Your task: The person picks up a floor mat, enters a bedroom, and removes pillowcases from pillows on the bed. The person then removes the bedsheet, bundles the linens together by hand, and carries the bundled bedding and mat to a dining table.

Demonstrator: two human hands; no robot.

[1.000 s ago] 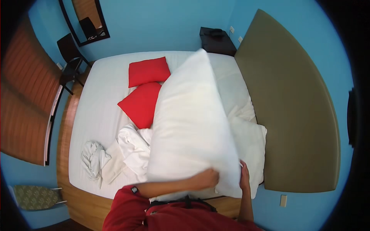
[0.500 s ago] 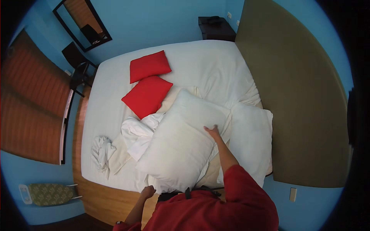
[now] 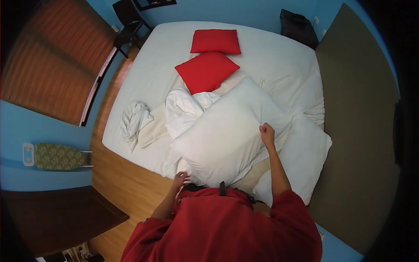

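Note:
A large white pillow [image 3: 222, 135] lies at an angle on the near part of the bed. My right hand [image 3: 267, 132] is closed on its right side, pinching the cover. Low at the bed's near edge, my left hand [image 3: 181, 178] is beside the pillow's near left corner with its fingers apart. A second white pillow [image 3: 305, 153] rests to the right, along the headboard. Two red pillows [image 3: 216, 41] lie farther back, beyond a crumpled white cloth [image 3: 183, 109]. Another bunched cloth [image 3: 136, 120] is on the left part of the bed.
The olive headboard [image 3: 358, 122] borders the bed [image 3: 152, 56] on the right. A dark nightstand [image 3: 299, 30] is at the back right, a dark chair [image 3: 128, 28] at the back left. An ironing board [image 3: 59, 156] and a brown door [image 3: 65, 214] are on the left.
The large pillow has gone from raised to lying on the bed. My right hand has closed on its side; my left has opened near its corner. The view has turned.

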